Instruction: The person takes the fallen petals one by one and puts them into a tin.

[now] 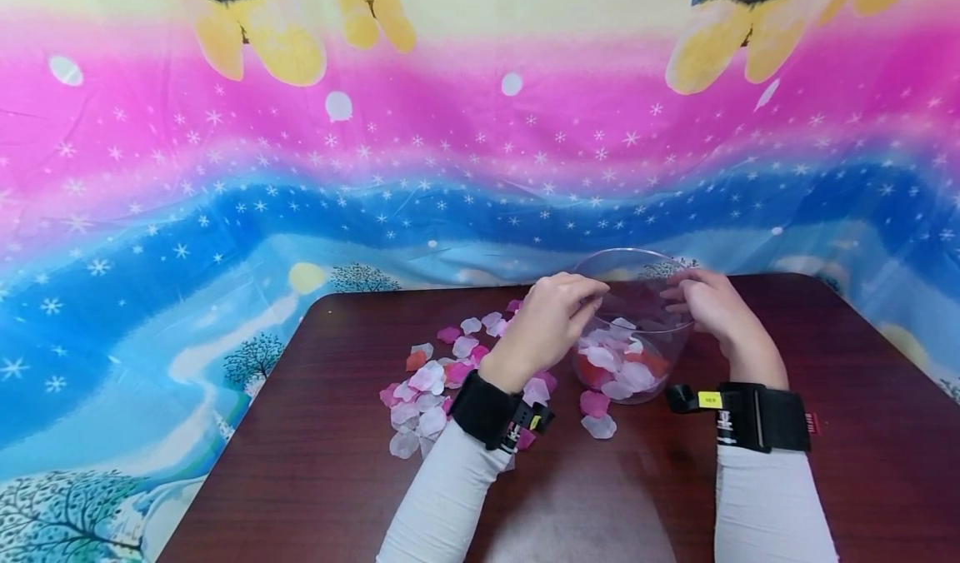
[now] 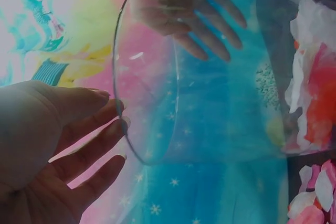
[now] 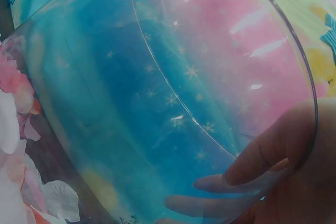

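A clear, wide-mouthed plastic or glass container (image 1: 677, 348) stands upright on the table, its lower part filled with white, pink and red artificial petals (image 1: 632, 376). At its left rim is my left hand (image 1: 551, 320); in the left wrist view its extended fingertips (image 2: 118, 129) meet the rim. My right hand (image 1: 711, 303) is at the right side, near the rim. Through the transparent wall, the left wrist view shows the right fingers (image 2: 210, 32) spread and fairly straight. In the right wrist view the rim crosses in front of the right hand (image 3: 273, 156).
Loose petals (image 1: 431, 380) in white, pink and red lie piled on the dark wooden table (image 1: 300, 463), left of the container and partly behind my left arm. Two petals (image 1: 596, 413) lie in front of the container. A patterned cloth (image 1: 450, 130) hangs behind the table.
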Demonstrator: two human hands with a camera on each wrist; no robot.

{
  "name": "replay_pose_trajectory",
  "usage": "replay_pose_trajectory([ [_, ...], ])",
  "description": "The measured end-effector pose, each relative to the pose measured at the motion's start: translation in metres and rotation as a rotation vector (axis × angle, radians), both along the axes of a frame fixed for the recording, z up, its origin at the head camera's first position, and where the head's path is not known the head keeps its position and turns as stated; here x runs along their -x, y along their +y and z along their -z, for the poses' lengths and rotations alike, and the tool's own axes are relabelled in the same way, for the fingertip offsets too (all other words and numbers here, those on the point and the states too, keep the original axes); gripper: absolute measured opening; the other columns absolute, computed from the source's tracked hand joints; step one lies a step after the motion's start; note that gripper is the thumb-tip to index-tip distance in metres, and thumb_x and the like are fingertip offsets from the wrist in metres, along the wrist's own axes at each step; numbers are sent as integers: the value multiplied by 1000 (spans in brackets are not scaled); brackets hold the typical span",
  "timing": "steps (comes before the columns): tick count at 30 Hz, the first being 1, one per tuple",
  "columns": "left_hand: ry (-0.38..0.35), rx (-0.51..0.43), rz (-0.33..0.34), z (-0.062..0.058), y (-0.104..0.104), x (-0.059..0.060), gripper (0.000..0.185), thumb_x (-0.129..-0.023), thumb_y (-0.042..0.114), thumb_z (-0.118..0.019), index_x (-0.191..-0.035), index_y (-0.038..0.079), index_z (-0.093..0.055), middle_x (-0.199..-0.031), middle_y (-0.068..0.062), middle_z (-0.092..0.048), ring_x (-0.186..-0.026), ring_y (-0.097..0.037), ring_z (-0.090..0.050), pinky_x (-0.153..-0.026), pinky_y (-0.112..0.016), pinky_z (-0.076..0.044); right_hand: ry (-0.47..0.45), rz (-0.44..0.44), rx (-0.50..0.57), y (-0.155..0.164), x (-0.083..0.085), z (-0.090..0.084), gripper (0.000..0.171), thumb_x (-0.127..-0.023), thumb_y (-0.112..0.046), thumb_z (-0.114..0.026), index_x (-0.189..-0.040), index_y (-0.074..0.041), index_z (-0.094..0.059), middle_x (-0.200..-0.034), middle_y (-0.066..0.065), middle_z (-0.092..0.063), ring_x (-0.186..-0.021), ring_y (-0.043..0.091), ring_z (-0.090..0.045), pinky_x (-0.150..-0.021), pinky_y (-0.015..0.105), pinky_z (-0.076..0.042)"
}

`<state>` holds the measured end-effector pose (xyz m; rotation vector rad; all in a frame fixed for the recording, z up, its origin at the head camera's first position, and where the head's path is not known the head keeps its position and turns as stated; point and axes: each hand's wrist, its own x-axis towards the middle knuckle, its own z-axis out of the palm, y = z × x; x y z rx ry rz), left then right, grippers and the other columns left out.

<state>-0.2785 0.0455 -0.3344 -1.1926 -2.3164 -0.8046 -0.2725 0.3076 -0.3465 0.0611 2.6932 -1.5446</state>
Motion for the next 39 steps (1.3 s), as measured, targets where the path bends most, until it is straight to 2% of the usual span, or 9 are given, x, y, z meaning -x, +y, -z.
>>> replay_pose_trajectory([
  [9,-86,-112,-1,-5,-24,8,22,-100,6,-66,-120,5,-74,-116,-8,-73,-107,-17,-69,-92,-21,-54,-2,4,8,-1,-1,0,57,-101,-13,-23,-154,9,-29,-150,35,-42,-134,50,-46,-98,57,-49],
  [12,-119,-139,-30,-7,-36,13,21,-101,7,-64,-120,6,-74,-117,-7,-73,-108,-16,-68,-92,-21,-53,0,1,7,-2,-1,0,56,-102,-13,-24,-153,8,-30,-150,34,-42,-134,50,-47,-99,58,-48],
  [17,-178,-136,-93,-7,-57,21,23,-102,9,-64,-123,8,-72,-121,-6,-71,-116,-17,-64,-100,-25,-49,9,0,8,-3,-2,-1,56,-102,-13,-25,-153,8,-30,-149,35,-43,-134,51,-47,-101,61,-46],
  [22,-320,-26,-115,-1,-74,29,24,-100,7,-66,-124,6,-71,-122,-9,-70,-111,-23,-66,-98,-37,-53,10,0,5,-2,-3,0,56,-101,-12,-24,-154,7,-30,-149,35,-42,-134,51,-46,-102,63,-44],
  [26,-417,86,-135,8,-79,37,24,-98,5,-68,-121,4,-72,-117,-11,-71,-105,-24,-68,-93,-37,-56,10,0,5,-2,-3,0,56,-101,-11,-24,-153,8,-30,-149,35,-42,-134,51,-46,-102,62,-44],
  [29,-454,166,-139,16,-77,42,23,-96,5,-70,-118,3,-73,-114,-13,-73,-104,-27,-69,-92,-37,-56,8,-2,6,-2,-3,0,56,-101,-11,-24,-153,8,-30,-149,35,-42,-134,52,-46,-101,62,-45],
  [34,-529,275,-123,26,-66,43,20,-93,6,-75,-113,5,-76,-113,-14,-74,-100,-23,-69,-90,-36,-57,0,2,13,-2,-3,-1,55,-103,-13,-24,-154,8,-29,-150,35,-41,-135,52,-45,-102,62,-45],
  [39,-521,361,-129,39,-50,44,21,-90,11,-79,-111,7,-77,-111,-10,-74,-96,-18,-66,-87,-31,-56,0,3,12,-2,-3,0,56,-103,-13,-24,-154,9,-28,-150,35,-40,-135,52,-45,-103,63,-45],
])
